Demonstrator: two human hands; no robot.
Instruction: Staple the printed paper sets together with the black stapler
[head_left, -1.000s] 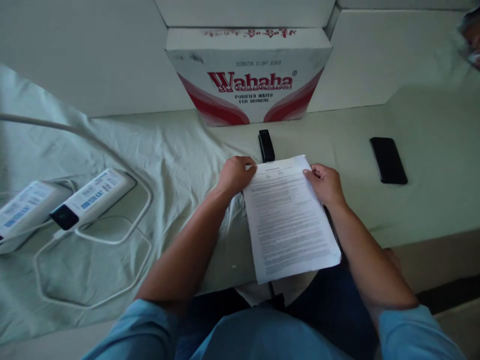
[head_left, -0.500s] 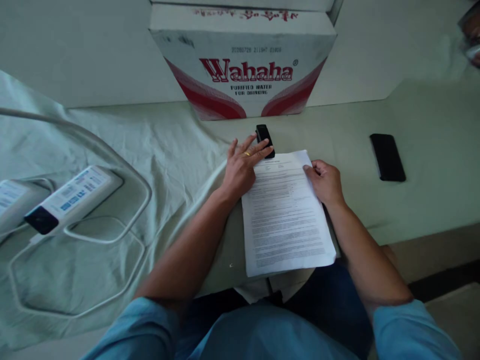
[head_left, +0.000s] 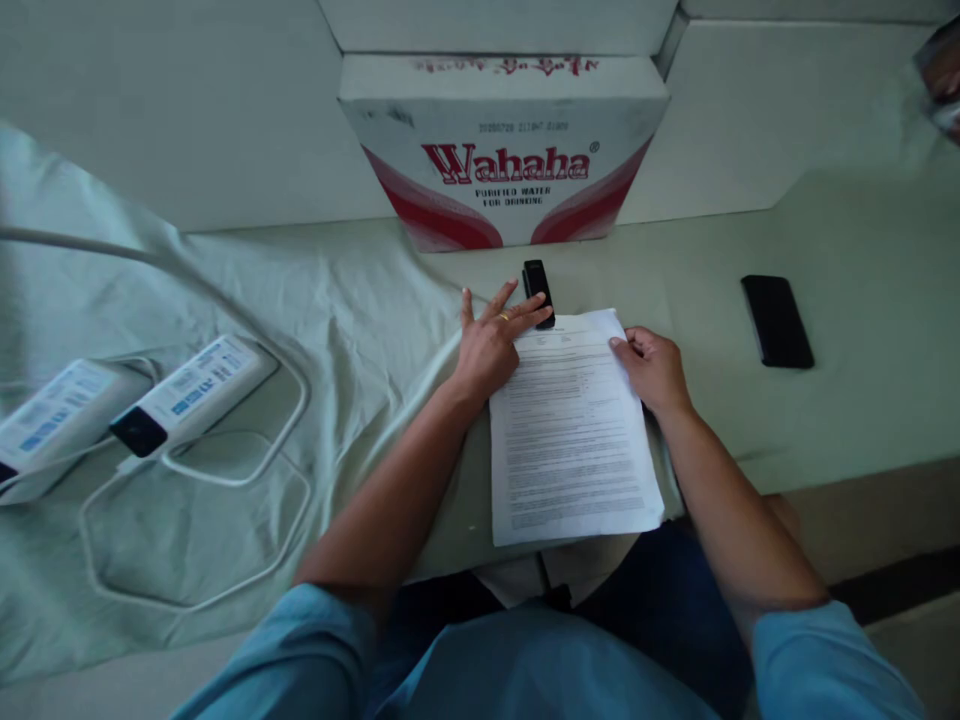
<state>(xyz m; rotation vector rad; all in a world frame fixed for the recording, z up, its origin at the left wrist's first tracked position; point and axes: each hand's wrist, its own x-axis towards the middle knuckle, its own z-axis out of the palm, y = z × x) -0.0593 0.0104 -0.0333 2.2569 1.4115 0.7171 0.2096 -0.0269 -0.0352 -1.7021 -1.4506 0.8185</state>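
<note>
Two blue sleeves come in at the near edge, either side of dark trousers. Just beyond, a stack of printed sheets lies face up, its near edge jutting over the table's rim and its top edge pointing away. The right hand pinches the stack by its upper right edge, thumb on top, the other fingers curled. The left hand is palm down, fingers splayed wide and gripping nothing; two fingertips lie across the near end of a black stapler-like tool, right at the top edge of the sheets. Whether paper sits inside it I cannot tell. My reading of the step: the right hand steadies the stack while the left meets the tool. From here, a next move would call for the left fingers to close around or press down on it, with the sheets kept square. Well to the left are two white labelled devices with a looping cable; to the right, a black phone. Farther off stands the Wahaha water carton, with white panels behind
</note>
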